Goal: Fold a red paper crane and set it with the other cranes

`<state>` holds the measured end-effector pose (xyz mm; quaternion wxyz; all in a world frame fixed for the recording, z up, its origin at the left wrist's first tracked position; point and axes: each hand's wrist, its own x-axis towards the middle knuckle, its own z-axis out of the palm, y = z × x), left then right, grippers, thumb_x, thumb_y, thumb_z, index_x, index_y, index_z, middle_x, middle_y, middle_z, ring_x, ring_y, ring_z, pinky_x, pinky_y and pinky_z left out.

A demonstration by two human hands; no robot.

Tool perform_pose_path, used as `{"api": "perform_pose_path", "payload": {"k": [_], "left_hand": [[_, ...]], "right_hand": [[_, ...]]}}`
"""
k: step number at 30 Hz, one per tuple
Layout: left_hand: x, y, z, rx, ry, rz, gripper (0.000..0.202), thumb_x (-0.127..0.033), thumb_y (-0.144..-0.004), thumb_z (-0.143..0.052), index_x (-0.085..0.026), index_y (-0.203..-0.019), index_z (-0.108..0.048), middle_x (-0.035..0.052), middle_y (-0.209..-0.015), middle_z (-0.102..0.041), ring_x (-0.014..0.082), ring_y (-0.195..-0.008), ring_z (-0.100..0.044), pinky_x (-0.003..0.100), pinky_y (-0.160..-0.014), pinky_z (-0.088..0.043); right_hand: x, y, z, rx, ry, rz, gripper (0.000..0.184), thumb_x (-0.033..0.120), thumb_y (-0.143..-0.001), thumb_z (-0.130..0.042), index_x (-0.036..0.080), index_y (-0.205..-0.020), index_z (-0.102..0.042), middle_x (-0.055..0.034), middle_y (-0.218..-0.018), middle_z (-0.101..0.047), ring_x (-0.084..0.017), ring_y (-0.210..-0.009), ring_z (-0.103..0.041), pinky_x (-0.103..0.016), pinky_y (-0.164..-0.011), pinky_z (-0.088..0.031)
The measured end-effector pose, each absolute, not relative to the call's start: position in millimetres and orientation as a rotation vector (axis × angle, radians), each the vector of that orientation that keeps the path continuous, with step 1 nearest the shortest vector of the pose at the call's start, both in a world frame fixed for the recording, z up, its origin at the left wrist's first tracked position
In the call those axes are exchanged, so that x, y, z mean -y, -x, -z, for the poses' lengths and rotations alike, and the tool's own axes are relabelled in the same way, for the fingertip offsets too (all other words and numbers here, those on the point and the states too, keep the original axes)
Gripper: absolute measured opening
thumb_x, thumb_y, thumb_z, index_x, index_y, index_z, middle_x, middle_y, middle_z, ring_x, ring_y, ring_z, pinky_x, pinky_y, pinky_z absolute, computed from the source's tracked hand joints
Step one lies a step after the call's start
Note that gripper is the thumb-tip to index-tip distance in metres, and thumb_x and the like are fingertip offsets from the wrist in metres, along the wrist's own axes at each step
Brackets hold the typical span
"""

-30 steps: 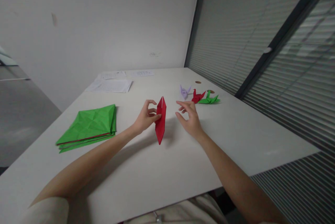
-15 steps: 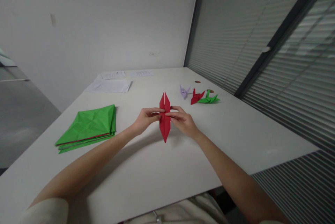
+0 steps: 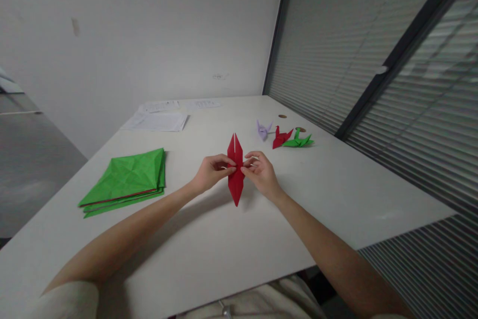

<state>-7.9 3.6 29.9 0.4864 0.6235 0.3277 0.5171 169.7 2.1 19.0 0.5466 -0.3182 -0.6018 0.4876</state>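
A red folded origami paper [image 3: 235,191], a long diamond with a slit down its upper half, is held above the table in front of me. My left hand [image 3: 213,170] pinches its left edge near the middle, thumb below the index finger. On the opposite edge, my right hand [image 3: 263,172] grips the paper between thumb and fingertips, its fingers curled. The lower point of the paper faces me.
A stack of green paper sheets [image 3: 127,174] lies at the left. Purple [image 3: 263,131], red [image 3: 282,137] and green [image 3: 298,140] paper cranes stand at the back right. Printed sheets [image 3: 160,122] lie at the far left of the white table [image 3: 224,259], beside a blinded window [image 3: 354,50].
The right hand's thumb and fingers have shifted on the paper's right edge, with the fingers more curled. The red paper has dropped very slightly.
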Motion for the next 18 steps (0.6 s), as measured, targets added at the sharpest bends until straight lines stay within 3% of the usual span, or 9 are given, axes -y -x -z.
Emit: {"api": "perform_pose_path", "payload": {"k": [5,10,18], "left_hand": [[-2,16,-39,-0.646,-1.613,-1.191,0.021,-0.029,-0.072,-0.074,-0.015,-0.088,-0.074,0.0084,-0.089,-0.067,0.0166,-0.081,-0.063,0.028,-0.073,-0.053],[-1,19,-43,-0.541,-1.686,-1.076,0.032,-0.024,-0.069,-0.076,-0.02,-0.1,-0.073,0.0105,-0.11,-0.062,0.0192,-0.093,-0.064,0.031,-0.08,-0.055],[-5,18,-36,-0.559,-1.651,-1.102,0.031,-0.029,-0.068,-0.079,-0.019,-0.098,-0.074,0.0109,-0.107,-0.064,0.021,-0.092,-0.065,0.036,-0.083,-0.057]], "right_hand": [[-1,-173,-25,1.532,0.759,-1.085,0.019,0.037,-0.07,-0.069,0.02,-0.078,-0.065,-0.0014,-0.076,-0.061,-0.014,-0.071,-0.058,-0.029,-0.067,-0.051],[1,-178,-29,1.494,0.771,-1.07,0.019,0.037,-0.073,-0.068,0.021,-0.082,-0.073,-0.0029,-0.082,-0.065,-0.016,-0.079,-0.06,-0.031,-0.072,-0.052],[2,-179,-30,1.531,0.757,-1.062,0.017,0.031,-0.077,-0.063,0.022,-0.084,-0.075,-0.0029,-0.081,-0.063,-0.015,-0.078,-0.059,-0.029,-0.071,-0.052]]}}
